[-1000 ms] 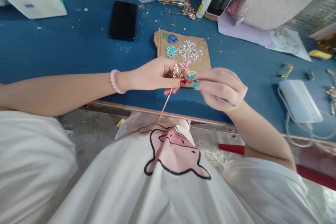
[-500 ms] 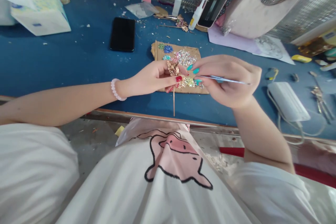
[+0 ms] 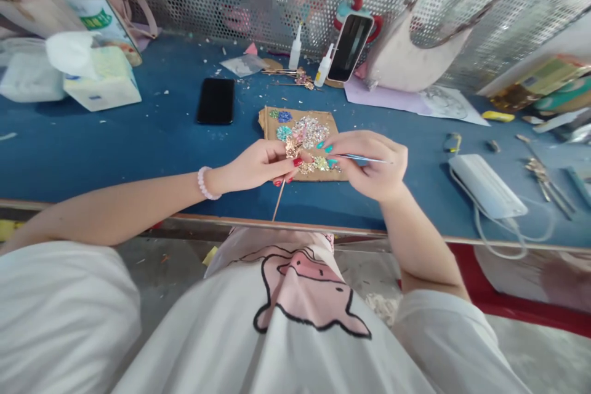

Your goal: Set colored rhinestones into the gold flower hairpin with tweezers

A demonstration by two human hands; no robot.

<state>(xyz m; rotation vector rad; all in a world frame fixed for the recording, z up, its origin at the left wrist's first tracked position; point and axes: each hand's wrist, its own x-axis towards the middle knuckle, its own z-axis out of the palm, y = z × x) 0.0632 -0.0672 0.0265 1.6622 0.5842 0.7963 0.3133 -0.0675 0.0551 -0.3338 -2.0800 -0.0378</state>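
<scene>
My left hand (image 3: 261, 165) is closed on a gold ornamental hairpin (image 3: 292, 148), whose thin stick slants down toward the table's front edge. Thumb and fingers of my right hand (image 3: 376, 163) pinch a slim bluish tool (image 3: 364, 159), and its tip is too small to make out near the ornament. Beneath both hands lies a piece of cardboard (image 3: 272, 130) bearing small piles of beads: clear ones (image 3: 313, 130), blue ones (image 3: 285, 116), turquoise ones (image 3: 283, 132) and yellowish ones (image 3: 321, 163).
A black phone (image 3: 216, 101) lies behind my left hand. Two glue bottles (image 3: 295, 49), a propped phone (image 3: 351, 48) and a handbag (image 3: 415, 52) stand at the back. A tissue box (image 3: 108, 83) is at left; a white device with a cord (image 3: 487, 184) lies at right.
The view has tilted upward, showing more of the mesh wall. The hairpin's stick now slants down to the left instead of hanging straight. Both hands keep their holds.
</scene>
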